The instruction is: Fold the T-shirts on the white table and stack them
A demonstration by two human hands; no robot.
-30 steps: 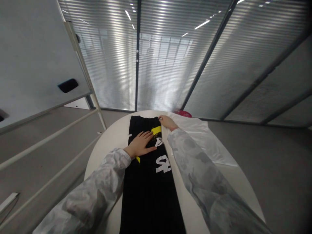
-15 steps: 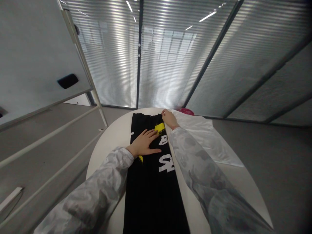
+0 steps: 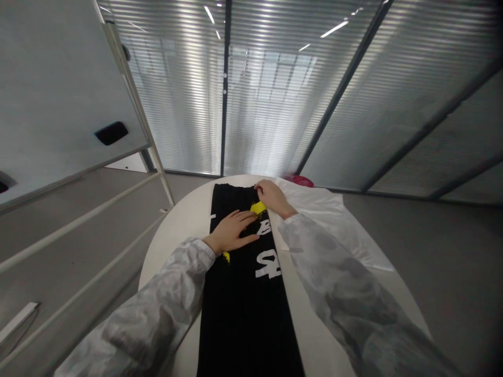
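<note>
A black shirt with white lettering and yellow print lies lengthwise in a long, narrow folded shape on the round white table. Flat on its upper part rests my left hand, fingers stretched out and thumb apart. At the far right corner of the shirt, by the neckline, my right hand has its fingers pinched on the fabric edge. The near end of the shirt runs out of the bottom of the view. Part of the yellow print is covered by my left hand.
White cloth is spread on the table to the right, beneath and beside my right forearm. Behind the table's far edge shows a red object. A whiteboard on a pale frame stands at left; ribbed glass panels rise beyond.
My right hand has shifted slightly left along the shirt's far edge, and its wrist has turned. My left hand stays flat in the same spot.
</note>
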